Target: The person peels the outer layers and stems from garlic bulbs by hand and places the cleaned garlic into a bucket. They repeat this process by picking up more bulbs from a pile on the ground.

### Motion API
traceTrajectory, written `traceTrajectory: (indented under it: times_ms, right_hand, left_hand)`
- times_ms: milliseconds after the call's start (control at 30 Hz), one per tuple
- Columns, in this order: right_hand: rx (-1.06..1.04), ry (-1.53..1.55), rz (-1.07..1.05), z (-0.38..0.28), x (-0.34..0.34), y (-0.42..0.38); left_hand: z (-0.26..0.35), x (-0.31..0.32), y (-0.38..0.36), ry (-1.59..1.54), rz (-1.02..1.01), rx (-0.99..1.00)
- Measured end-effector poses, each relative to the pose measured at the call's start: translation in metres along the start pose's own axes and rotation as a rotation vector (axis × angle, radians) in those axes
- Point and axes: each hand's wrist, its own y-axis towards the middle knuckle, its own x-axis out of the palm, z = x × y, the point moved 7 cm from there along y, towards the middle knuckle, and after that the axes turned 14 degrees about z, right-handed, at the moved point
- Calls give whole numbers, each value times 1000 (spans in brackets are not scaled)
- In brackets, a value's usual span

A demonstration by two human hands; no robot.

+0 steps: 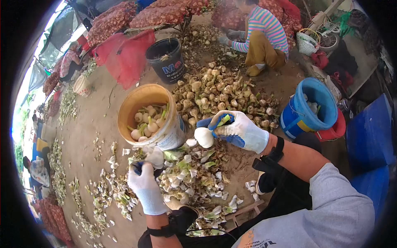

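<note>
In the head view, my right hand [244, 131], in a white glove with blue palm, is closed around the short green stem of a white peeled garlic bulb [204, 137]. Lower left, my left hand [143, 182], gloved alike, has its fingers curled in at a pale piece of garlic peel [155, 157]. Beyond my hands stands a yellowish bucket [127, 108] partly filled with peeled garlic bulbs [152, 126]. A heap of unpeeled garlic [219, 93] spreads behind the right hand. Loose peelings [182, 180] cover the ground between my arms.
A blue bucket [292, 110] with garlic inside stands at right, beside a red basin [337, 129]. At the back are a black bucket [167, 68], red mesh sacks [111, 25] of garlic and a crouching person [266, 35]. Blue panels [369, 134] flank the right edge.
</note>
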Motion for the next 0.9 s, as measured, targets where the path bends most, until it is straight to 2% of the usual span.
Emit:
traceTrajectory:
  times_ms: [33, 67, 167, 233, 300, 333, 367, 433, 467, 500, 567, 600, 633, 700, 733, 767, 800, 833, 867, 900]
  right_hand:
    - [-5, -4, 5, 0, -2, 1]
    - [32, -1, 17, 2, -3, 1]
    - [82, 1, 46, 16, -9, 8]
    - [71, -39, 75, 22, -7, 17]
    - [85, -30, 71, 31, 6, 22]
    - [44, -156, 27, 33, 19, 22]
    - [0, -288, -3, 33, 27, 21]
    - [50, -349, -8, 53, 42, 15]
    - [-8, -415, -61, 50, 58, 10]
    - [-9, -339, -98, 52, 70, 5]
    - [125, -131, -79, 80, 73, 13]
    - [119, -123, -65, 79, 74, 15]
    - [75, -107, 18, 72, 68, 20]
    - [29, -1, 175, 60, 54, 34]
    - [-29, -177, 169, 54, 42, 41]
    - [-85, -353, 163, 49, 30, 47]
    - [-18, -556, 135, 63, 14, 52]
    - [-77, -914, 76, 67, -2, 53]
    - [-114, -1151, 17, 99, -25, 59]
    - [-32, -1244, -42, 119, -43, 53]
  left_hand:
    - [-4, 0, 2, 173, -88, 73]
    - [-1, 3, -2, 462, -125, 306]
    - [-9, 14, -29, 992, -240, 570]
    - [-16, 17, -33, 968, -381, 636]
    - [-15, 20, -37, 597, -415, 285]
    - [-16, 26, -38, 634, -473, 244]
    - [-9, 32, -44, 400, -491, 194]
    - [10, 39, -59, 256, -481, -103]
    - [-4, 40, -53, 229, -473, 17]
    - [4, 41, -55, 225, -417, 45]
    - [-2, 36, -50, 287, -352, 81]
    - [-1, 34, -47, 334, -335, 99]
    - [2, 31, -44, 370, -324, 186]
    - [-11, 22, -26, 396, -270, 220]
    - [-15, 21, -17, 269, -220, 100]
    - [-13, 22, -2, 237, -211, 168]
    - [-11, 22, 11, 198, -212, 132]
    - [-8, 24, 24, 160, -210, 96]
    - [-3, 24, 41, 217, -189, 129]
    - [4, 27, 55, 274, -169, 159]
